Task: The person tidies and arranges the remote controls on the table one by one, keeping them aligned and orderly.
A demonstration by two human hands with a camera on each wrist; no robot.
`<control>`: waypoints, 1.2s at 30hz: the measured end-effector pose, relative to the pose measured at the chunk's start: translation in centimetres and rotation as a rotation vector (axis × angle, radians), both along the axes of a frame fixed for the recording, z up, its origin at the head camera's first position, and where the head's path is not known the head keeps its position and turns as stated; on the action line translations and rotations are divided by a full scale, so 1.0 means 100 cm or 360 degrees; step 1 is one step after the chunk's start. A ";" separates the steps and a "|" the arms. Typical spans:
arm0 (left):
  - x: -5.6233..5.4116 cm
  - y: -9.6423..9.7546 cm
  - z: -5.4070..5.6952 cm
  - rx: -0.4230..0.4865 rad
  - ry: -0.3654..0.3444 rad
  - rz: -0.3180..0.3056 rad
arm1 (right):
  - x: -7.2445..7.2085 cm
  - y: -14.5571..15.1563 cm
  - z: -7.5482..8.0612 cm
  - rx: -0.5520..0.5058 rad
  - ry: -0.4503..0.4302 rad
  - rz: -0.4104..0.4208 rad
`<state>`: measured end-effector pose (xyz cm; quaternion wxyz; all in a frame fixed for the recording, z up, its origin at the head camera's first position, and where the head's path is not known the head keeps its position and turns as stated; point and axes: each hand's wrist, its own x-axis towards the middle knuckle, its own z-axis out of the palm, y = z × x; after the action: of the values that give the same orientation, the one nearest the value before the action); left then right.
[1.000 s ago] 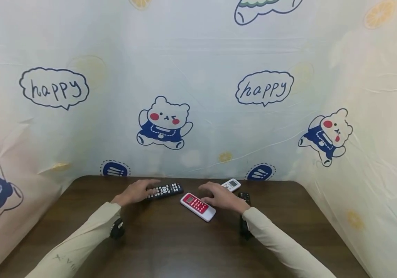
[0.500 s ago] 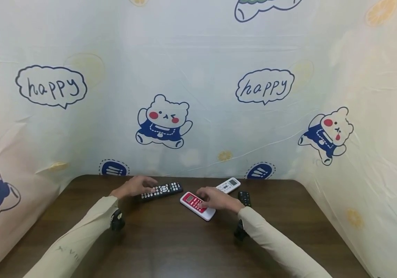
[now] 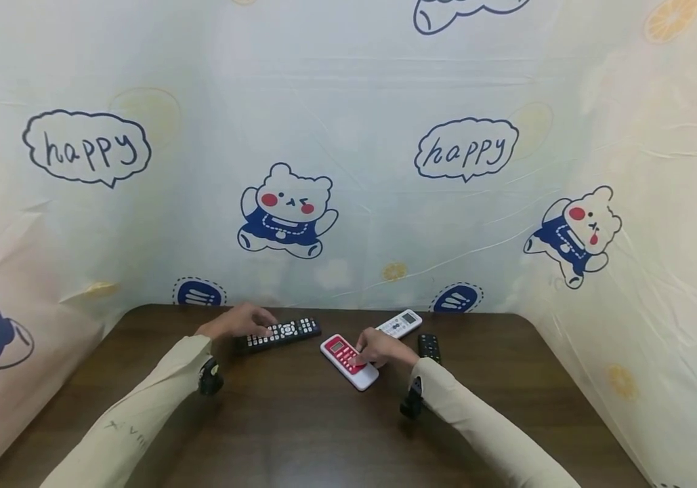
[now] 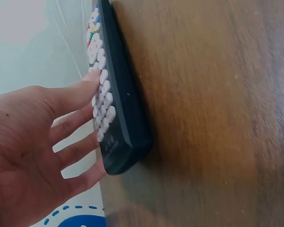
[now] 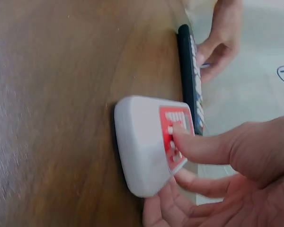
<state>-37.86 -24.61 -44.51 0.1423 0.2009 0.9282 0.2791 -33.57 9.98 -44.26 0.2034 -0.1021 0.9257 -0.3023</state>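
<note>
Flat on the brown table lies a long black remote control (image 3: 287, 331) with white buttons. My left hand (image 3: 240, 321) holds its near-left end, thumb on the buttons and the other fingers at its far edge, as the left wrist view (image 4: 26, 142) shows the hand. A white remote control with a red button panel (image 3: 348, 362) lies right of it at a slant. My right hand (image 3: 385, 349) grips this one, thumb on the red panel and fingers along its far side; in the right wrist view the white casing (image 5: 144, 142) hides some fingertips.
Behind the right hand lies a white remote control (image 3: 401, 324) with a small screen. Beside the right wrist is a small black remote control (image 3: 429, 347). The table (image 3: 299, 434) ends at a patterned cloth backdrop (image 3: 372, 203).
My right hand has moved left and down onto the red-and-white remote control, which has turned slightly. My left thumb has settled on the black remote control's buttons.
</note>
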 end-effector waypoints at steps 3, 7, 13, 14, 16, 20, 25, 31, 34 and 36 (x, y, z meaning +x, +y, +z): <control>0.003 0.004 0.006 -0.0019 -0.0021 -0.0020 | 0.002 -0.001 0.000 0.0013 -0.0012 -0.0039; 0.003 0.009 0.018 -0.0080 -0.0016 -0.0042 | 0.003 -0.001 0.002 -0.0008 -0.0008 -0.0072; -0.002 0.014 0.029 -0.0107 -0.0035 -0.0123 | 0.001 0.003 0.007 -0.0111 -0.0067 -0.0136; -0.003 0.014 0.029 -0.0109 -0.0046 -0.0124 | 0.000 0.005 0.006 -0.0148 -0.0093 -0.0150; -0.006 0.015 0.026 -0.0123 -0.0058 -0.0115 | 0.000 0.008 0.004 -0.0238 -0.0151 -0.0177; -0.003 0.013 0.022 -0.0161 -0.0041 -0.0082 | 0.004 0.011 -0.002 -0.0379 -0.0218 -0.0200; 0.000 0.004 0.016 -0.0190 0.0023 -0.0074 | 0.011 0.013 -0.006 -0.0531 -0.0261 -0.0210; -0.005 0.010 0.011 -0.0133 0.0054 -0.0120 | 0.018 0.026 -0.001 -0.0608 -0.0251 -0.0298; -0.004 0.013 0.012 -0.0120 0.0037 -0.0072 | 0.022 0.030 0.002 -0.0651 -0.0283 -0.0317; -0.002 0.014 0.012 -0.0121 0.0036 -0.0059 | 0.025 0.033 0.003 -0.0680 -0.0305 -0.0311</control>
<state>-38.11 -23.24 -43.34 0.1444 0.2157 0.9357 0.2388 -31.09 13.28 -43.91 0.2339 -0.0237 0.8227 -0.5177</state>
